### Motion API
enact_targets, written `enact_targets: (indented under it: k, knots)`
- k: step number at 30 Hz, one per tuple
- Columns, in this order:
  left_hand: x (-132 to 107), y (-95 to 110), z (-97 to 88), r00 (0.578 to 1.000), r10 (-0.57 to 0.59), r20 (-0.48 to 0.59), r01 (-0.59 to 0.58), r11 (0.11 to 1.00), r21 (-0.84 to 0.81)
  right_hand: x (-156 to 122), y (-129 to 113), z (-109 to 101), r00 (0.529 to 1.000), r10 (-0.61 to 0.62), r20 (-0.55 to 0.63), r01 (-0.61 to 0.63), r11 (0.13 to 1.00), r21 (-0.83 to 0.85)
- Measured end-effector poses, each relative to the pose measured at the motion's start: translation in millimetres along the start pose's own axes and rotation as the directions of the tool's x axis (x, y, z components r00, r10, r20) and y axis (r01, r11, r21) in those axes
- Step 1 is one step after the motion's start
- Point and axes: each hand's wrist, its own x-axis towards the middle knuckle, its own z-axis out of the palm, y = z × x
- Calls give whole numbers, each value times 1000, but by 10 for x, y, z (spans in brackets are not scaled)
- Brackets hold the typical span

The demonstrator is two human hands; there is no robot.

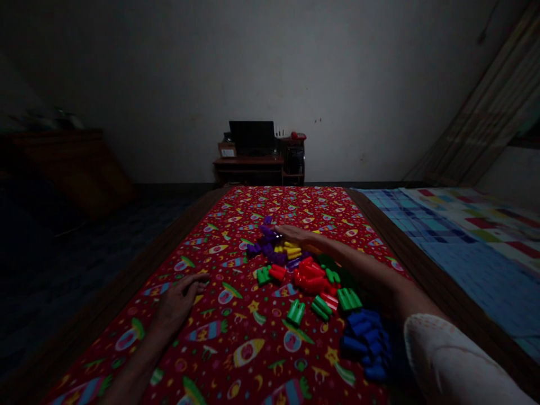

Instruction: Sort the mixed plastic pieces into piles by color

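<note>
My right hand (300, 233) reaches out flat over a pile of plastic blocks on a red patterned cloth (236, 349), fingers stretched toward the purple blocks (266, 243). Below that arm lie yellow blocks (292, 250), red blocks (310, 275), green blocks (323, 304) and blue blocks (363, 340). My left hand (180, 298) rests palm down on the cloth to the left of the pile, fingers spread, holding nothing.
The cloth covers a long low surface with wooden edges (139, 270). A blue checked mattress (464, 242) lies to the right. A small desk with a dark monitor (252, 138) stands against the far wall. The room is dim.
</note>
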Motion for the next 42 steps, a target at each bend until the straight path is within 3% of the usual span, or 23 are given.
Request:
enact_targets:
  k: [2, 3, 6, 8, 10, 12, 13, 14, 16, 17, 19, 21, 23, 25, 27, 29, 33, 37, 40, 42]
  knots:
    - [-3, 5, -3, 1000, 10, 10, -10, 1000, 11, -117, -178, 6, 994, -95, 59, 88, 990, 111]
    - [-1, 2, -4, 1000, 10, 18, -10, 1000, 20, -211, -237, -45, 996, -90, 28, 85, 987, 138]
    - [-10, 4, 17, 999, 34, 12, -34, 998, 51, -685, -230, -324, 972, 45, -229, -7, 986, 166]
    - [-76, 74, 81, 988, 139, -64, -133, 987, 92, -1136, -94, -477, 894, 238, -381, -182, 967, 178]
    - [-235, 258, 208, 931, 340, -131, -319, 935, 155, -1592, 63, -504, 805, 392, -445, -331, 919, 212]
    - [-490, 575, 406, 819, 573, -32, -561, 811, 166, -1926, 155, -408, 756, 452, -473, -389, 892, 231]
    - [-641, 774, 527, 717, 693, 79, -696, 705, 135, -2017, 161, -335, 749, 459, -478, -392, 888, 239]
    - [-797, 987, 661, 582, 793, 180, -813, 575, 93, -2052, 140, -257, 752, 454, -479, -384, 891, 243]
    - [-1083, 1410, 949, 298, 880, 370, -947, 321, 0, -1977, 39, -119, 773, 420, -476, -347, 908, 237]
    - [-1197, 1595, 1095, 189, 894, 406, -974, 224, -41, -1890, -28, -64, 789, 397, -468, -325, 917, 230]
    - [-1339, 1871, 1364, 61, 890, 451, -991, 110, -82, -1677, -159, 19, 830, 357, -428, -282, 931, 231]
    - [-1364, 2005, 1564, 49, 892, 450, -994, 89, -69, -1479, -266, 87, 861, 332, -386, -236, 932, 275]
    - [-1295, 2014, 1655, 54, 896, 442, -996, 77, -33, -1324, -346, 147, 883, 325, -340, -194, 910, 365]
    - [-1168, 1932, 1628, 77, 893, 443, -997, 73, 27, -1213, -406, 177, 891, 350, -289, -171, 849, 501]
    - [-1013, 1791, 1500, 137, 882, 451, -990, 103, 100, -1165, -455, 152, 878, 403, -261, -164, 763, 625]
    - [-839, 1612, 1306, 237, 859, 453, -969, 178, 170, -1227, -489, 68, 857, 431, -281, -156, 738, 657]
    - [-448, 1169, 859, 481, 771, 418, -876, 399, 271, -1825, -517, -83, 841, 399, -365, -255, 888, 383]
    - [-134, 748, 480, 676, 657, 333, -737, 597, 317, -2800, -567, 108, 893, 342, -293, -344, 938, 46]
    - [-95, 589, 278, 743, 598, 300, -669, 662, 337, -3243, -628, 403, 917, 312, -247, -352, 926, -135]
    - [-165, 553, 187, 752, 579, 317, -660, 659, 362, -3215, -659, 558, 914, 285, -289, -349, 916, -200]
